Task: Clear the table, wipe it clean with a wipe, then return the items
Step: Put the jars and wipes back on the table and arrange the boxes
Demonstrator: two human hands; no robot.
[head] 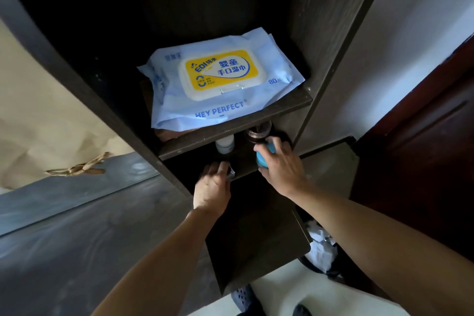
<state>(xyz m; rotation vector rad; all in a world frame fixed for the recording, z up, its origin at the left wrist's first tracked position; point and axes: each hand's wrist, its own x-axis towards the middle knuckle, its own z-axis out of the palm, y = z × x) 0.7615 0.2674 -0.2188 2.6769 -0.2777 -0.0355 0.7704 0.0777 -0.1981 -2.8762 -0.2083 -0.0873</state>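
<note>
Two hands are seen at the lower shelf point(246, 161), beneath the wipes pack point(220, 82). Right hand point(282, 164) is closed over an upright blue jar point(265, 156); left hand point(214, 185) pinches a small dark item, identity unclear, left of the jar

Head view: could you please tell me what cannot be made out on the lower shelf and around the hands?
- Head view: the small item in the left hand is mostly hidden by the fingers and blurred.
- The blue-lidded jar is half covered by the right hand; no label shows.
- The white-capped bottle and brown jar are cut off by the shelf board above them.
- The bin contents are too dark to identify.
</note>
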